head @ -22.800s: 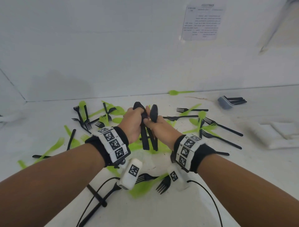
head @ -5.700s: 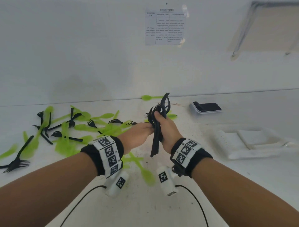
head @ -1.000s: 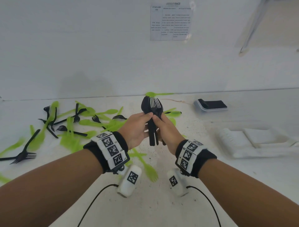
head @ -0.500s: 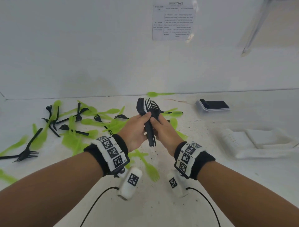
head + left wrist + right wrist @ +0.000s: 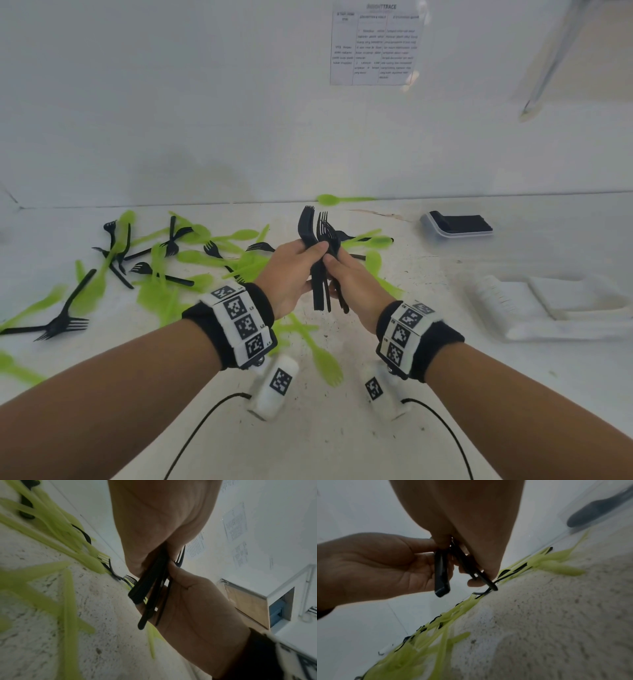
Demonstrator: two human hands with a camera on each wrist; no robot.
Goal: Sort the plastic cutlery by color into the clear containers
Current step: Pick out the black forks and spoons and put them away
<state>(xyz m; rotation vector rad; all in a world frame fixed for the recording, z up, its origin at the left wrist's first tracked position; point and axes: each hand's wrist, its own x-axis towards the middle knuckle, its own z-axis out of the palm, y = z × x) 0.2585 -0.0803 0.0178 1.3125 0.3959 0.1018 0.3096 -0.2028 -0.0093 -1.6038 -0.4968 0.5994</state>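
Gripped upright above the desk (image 5: pixel 342 428), a bundle of black forks (image 5: pixel 320 260) was held between the left hand (image 5: pixel 291 270) and the right hand (image 5: pixel 349 284), fingers of both curled round the handles, tines up. The handles were seemingly being squared together so that the bundle could be carried as one and laid flat in a container. From the wrist views the handle ends were seen fanned slightly apart, so the stack was judged not yet aligned.

Scattered green cutlery (image 5: pixel 164 294) and more loose black forks (image 5: pixel 65 318) were left mixed on the desk to the left, well apart from the hands; sorting was judged far from done. A clear container with black pieces inside (image 5: pixel 457 224) was seen at the far right, against the wall. Nearer on the right, pale clear trays (image 5: pixel 561 308) were made out, though their contents could not be told. Nothing was seen standing between the hands and the far container; a green fork (image 5: pixel 325 359) lay beneath the wrists.
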